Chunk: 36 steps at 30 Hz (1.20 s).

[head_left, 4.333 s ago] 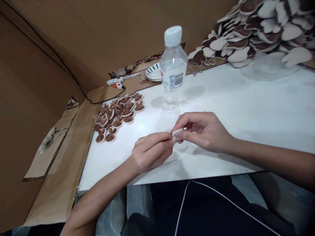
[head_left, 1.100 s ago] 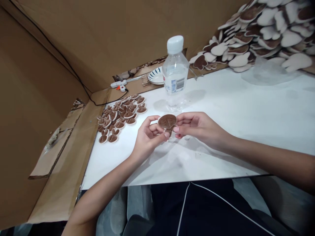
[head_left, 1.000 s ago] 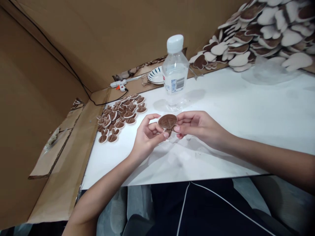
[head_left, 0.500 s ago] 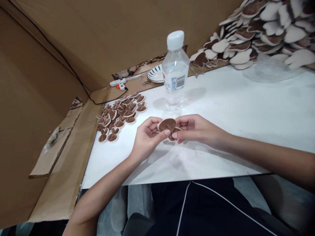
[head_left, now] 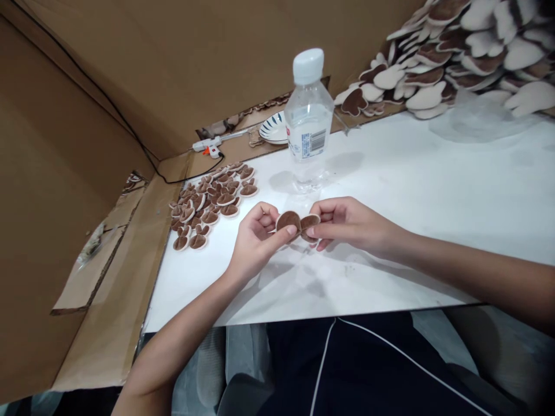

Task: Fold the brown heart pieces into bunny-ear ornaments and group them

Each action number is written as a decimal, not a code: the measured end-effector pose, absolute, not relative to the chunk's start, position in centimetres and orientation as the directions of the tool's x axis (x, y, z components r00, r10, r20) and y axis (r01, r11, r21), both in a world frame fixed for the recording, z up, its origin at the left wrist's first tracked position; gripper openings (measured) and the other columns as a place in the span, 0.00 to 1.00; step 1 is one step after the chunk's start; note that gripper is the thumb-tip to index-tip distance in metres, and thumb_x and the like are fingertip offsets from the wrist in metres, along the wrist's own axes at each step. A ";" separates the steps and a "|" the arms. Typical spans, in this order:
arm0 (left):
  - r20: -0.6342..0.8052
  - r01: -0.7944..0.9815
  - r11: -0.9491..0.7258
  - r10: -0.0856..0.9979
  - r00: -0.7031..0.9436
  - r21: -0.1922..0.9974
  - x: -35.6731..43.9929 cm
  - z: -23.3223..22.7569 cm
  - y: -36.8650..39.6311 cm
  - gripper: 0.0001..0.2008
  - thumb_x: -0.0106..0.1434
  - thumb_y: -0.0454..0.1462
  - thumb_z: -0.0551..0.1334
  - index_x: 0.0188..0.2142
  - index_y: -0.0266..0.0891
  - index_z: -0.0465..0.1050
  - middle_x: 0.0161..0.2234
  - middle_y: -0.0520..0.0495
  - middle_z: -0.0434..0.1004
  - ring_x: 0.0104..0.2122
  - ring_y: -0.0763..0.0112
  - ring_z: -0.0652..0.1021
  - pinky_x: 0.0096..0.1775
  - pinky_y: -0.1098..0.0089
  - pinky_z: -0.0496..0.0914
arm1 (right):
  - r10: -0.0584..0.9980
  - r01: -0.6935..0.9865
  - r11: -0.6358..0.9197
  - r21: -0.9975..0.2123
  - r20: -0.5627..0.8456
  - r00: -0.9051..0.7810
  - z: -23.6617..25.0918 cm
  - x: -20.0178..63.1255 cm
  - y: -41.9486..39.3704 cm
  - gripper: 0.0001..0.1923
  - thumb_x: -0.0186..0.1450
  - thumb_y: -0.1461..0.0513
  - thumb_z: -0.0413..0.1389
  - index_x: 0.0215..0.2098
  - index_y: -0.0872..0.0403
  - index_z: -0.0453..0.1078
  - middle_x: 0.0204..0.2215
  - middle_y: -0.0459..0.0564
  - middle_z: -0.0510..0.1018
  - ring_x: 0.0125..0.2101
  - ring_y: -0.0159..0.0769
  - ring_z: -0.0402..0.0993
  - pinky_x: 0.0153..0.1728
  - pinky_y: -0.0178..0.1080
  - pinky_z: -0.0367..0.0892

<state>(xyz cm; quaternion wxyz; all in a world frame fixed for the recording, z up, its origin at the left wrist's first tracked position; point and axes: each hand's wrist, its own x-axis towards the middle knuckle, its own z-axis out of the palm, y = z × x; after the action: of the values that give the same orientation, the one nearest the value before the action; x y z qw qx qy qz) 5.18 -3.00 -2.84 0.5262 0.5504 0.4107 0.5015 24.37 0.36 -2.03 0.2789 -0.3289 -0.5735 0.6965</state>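
The brown piece has folded since; both grips, left hand and right hand, clamp it.

Bottle label: your water bottle, near the far edge of the white tabletop, carries a barcode and small print; you cannot read it, it is too small.
Other text: none is readable.
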 end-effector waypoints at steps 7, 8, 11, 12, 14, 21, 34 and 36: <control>0.154 -0.085 -0.143 0.980 0.128 0.986 5.5 -2.8 -3.1 0.20 0.53 0.36 0.69 0.38 0.41 0.58 0.26 0.54 0.73 0.26 0.75 0.76 0.31 0.72 0.72 | 0.765 0.027 -0.141 -0.990 -0.126 -0.631 -2.1 24.4 0.4 0.12 0.59 0.55 0.61 0.32 0.57 0.73 0.28 0.49 0.76 0.31 0.34 0.75 0.31 0.37 0.73; 0.161 -0.085 -0.151 0.978 0.129 0.985 5.5 -2.8 -3.1 0.20 0.53 0.36 0.69 0.38 0.41 0.58 0.26 0.54 0.72 0.26 0.76 0.75 0.31 0.73 0.72 | 0.764 0.024 -0.124 -0.992 -0.111 -0.635 -2.2 24.5 0.4 0.13 0.59 0.54 0.61 0.32 0.57 0.73 0.28 0.49 0.76 0.30 0.34 0.75 0.31 0.37 0.73; 0.177 -0.088 -0.165 0.972 0.153 0.982 5.5 -2.9 -3.0 0.18 0.54 0.37 0.68 0.36 0.41 0.58 0.25 0.56 0.70 0.25 0.77 0.74 0.30 0.74 0.72 | 0.762 0.005 -0.063 -0.998 -0.051 -0.646 -2.5 24.6 0.5 0.14 0.61 0.54 0.59 0.32 0.58 0.72 0.25 0.47 0.74 0.26 0.30 0.73 0.30 0.36 0.72; 0.180 -0.087 -0.168 0.970 0.163 0.982 5.5 -2.9 -3.0 0.18 0.54 0.37 0.68 0.36 0.41 0.58 0.25 0.56 0.69 0.25 0.78 0.73 0.30 0.74 0.72 | 0.760 -0.004 -0.038 -0.999 -0.026 -0.650 -2.6 24.6 0.6 0.14 0.62 0.54 0.59 0.31 0.58 0.72 0.23 0.46 0.73 0.25 0.29 0.72 0.29 0.35 0.71; 0.193 -0.074 -0.183 0.966 0.173 0.980 5.5 -3.0 -3.0 0.17 0.55 0.37 0.67 0.36 0.41 0.58 0.24 0.56 0.69 0.25 0.78 0.73 0.29 0.74 0.72 | 0.754 -0.023 0.004 -1.000 0.018 -0.657 -2.7 24.6 0.6 0.14 0.63 0.55 0.58 0.30 0.58 0.71 0.22 0.45 0.72 0.24 0.28 0.71 0.28 0.34 0.69; 0.451 0.280 -0.455 0.889 0.083 0.845 5.5 -3.2 -3.5 0.10 0.58 0.34 0.65 0.35 0.40 0.63 0.34 0.50 0.70 0.32 0.75 0.76 0.32 0.73 0.76 | 0.798 0.021 0.113 -0.993 0.078 -0.598 -2.6 24.4 0.2 0.12 0.63 0.56 0.58 0.32 0.58 0.72 0.24 0.47 0.73 0.25 0.31 0.71 0.29 0.36 0.68; 0.655 0.589 -0.574 0.749 0.097 0.569 6.1 -3.0 -3.8 0.04 0.55 0.29 0.65 0.29 0.38 0.76 0.46 0.44 0.73 0.43 0.66 0.76 0.46 0.60 0.73 | 0.864 0.133 0.320 -0.938 0.231 -0.447 -3.3 23.6 -1.1 0.04 0.61 0.63 0.57 0.30 0.56 0.73 0.26 0.47 0.77 0.30 0.33 0.75 0.32 0.34 0.69; 0.634 0.576 -0.562 0.768 0.096 0.594 6.0 -3.0 -3.8 0.04 0.55 0.29 0.65 0.29 0.38 0.76 0.46 0.44 0.73 0.42 0.67 0.76 0.46 0.61 0.73 | 0.852 0.138 0.359 -0.923 0.264 -0.452 -3.3 23.5 -1.2 0.03 0.60 0.65 0.57 0.31 0.56 0.73 0.28 0.47 0.78 0.30 0.33 0.74 0.32 0.34 0.70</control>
<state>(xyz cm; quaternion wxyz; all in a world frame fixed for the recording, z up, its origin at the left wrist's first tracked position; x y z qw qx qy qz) 6.02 -3.83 -3.03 0.0975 0.7338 0.4577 0.4925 23.53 -1.17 -3.31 0.3962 -0.3423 -0.7230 0.4507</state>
